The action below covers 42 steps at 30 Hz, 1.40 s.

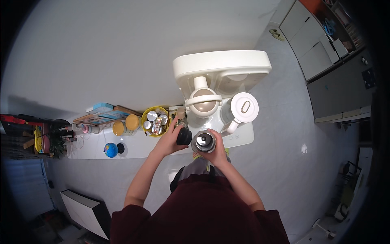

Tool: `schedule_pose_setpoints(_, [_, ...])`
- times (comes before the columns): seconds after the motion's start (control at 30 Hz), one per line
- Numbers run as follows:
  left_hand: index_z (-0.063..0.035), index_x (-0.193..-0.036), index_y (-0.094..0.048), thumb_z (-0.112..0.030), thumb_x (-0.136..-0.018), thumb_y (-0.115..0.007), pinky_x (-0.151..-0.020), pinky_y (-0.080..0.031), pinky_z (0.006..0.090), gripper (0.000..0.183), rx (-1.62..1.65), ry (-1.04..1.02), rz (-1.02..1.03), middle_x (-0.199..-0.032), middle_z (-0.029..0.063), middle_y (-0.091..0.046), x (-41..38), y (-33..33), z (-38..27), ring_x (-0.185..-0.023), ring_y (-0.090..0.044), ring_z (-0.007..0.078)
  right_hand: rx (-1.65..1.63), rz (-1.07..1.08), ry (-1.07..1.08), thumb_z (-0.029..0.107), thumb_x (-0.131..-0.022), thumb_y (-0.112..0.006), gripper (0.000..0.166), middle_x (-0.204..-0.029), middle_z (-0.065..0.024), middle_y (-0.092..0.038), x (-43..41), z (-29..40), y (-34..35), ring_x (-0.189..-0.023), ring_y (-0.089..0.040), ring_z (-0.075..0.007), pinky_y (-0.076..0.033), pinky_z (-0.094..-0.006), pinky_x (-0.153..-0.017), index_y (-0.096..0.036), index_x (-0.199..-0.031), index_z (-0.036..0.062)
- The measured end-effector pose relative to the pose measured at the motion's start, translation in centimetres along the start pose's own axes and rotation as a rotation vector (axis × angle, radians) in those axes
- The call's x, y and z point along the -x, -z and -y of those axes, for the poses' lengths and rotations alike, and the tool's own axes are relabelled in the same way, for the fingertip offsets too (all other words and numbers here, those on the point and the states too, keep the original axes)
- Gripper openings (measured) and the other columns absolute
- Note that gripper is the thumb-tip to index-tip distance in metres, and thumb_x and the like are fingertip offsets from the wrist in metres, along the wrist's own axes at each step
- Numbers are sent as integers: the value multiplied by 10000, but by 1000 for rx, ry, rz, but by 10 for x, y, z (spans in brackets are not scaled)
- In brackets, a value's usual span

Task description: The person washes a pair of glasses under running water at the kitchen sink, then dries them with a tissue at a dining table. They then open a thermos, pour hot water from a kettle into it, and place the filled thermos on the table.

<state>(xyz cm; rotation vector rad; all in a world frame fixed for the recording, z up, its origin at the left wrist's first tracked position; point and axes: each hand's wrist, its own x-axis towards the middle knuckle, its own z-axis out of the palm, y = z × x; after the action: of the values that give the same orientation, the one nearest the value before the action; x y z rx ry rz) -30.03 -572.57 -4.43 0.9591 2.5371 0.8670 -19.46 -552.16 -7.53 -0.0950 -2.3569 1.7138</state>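
My left hand [168, 141] grips a round black lid [184, 137], held just left of the mouth of a stainless steel vacuum bottle [204, 141]. The bottle stands open at the top, and my right hand [217, 150] is wrapped around its right side. Beyond the bottle is a white countertop drink machine [224, 65]. On its base sits a kettle with a white arched handle [203, 103]. To the right of that is a clear jug with a white lid [244, 107], its handle turned towards me.
Left along the narrow white counter [91, 149] are a yellow basket of small cans [155, 121], two jars with orange-tan lids [133, 122], a small globe [111, 149] and picture frames [103, 117]. A grey wall rises behind the counter.
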Motion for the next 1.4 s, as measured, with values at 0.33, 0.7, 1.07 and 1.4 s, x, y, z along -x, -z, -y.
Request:
schedule_pose_setpoints(0.33, [-93,-1267,-361,-28,-582,-831,-791,-523,316,833,481,299,-371,-1471,125,-171,63,-26,-49,-1051,-541,219,167,89,-20,115,-554,-858,976,-1302,-157,-423,-14,-1,9,-1200,-448,-298,-362,-370,-1018,-288,-1341,30])
schedule_pose_setpoints(0.7, [-50,-1249,-375,-66,-550,-833,-924,-461,337,836,638,270,-660,-1412,120,-262,58,-40,-96,-1168,-451,221,-555,-881,-467,516,-974,-220,647,-1403,-128,-376,-38,-132,91,-1299,-331,-221,-224,-353,-1073,-310,-1378,19])
schedule_pose_setpoints(1.07, [-65,-1286,-354,-187,-581,-849,-940,-448,350,870,642,302,-776,-1420,121,-274,54,-55,-131,-1189,-436,231,-850,-607,-414,581,-953,-154,717,-1408,-75,-375,-66,-137,84,-1292,-327,-196,-208,-325,-1072,-331,-1377,31])
schedule_pose_setpoints(1.4, [-76,-1296,-353,-191,-583,-848,-922,-462,346,876,542,341,-875,-1429,121,-273,68,-58,-148,-1188,-442,231,-479,-198,-467,198,-960,-426,345,-1171,-116,-516,8,-123,109,-1108,-470,-197,-345,-308,-975,-429,-1228,-19])
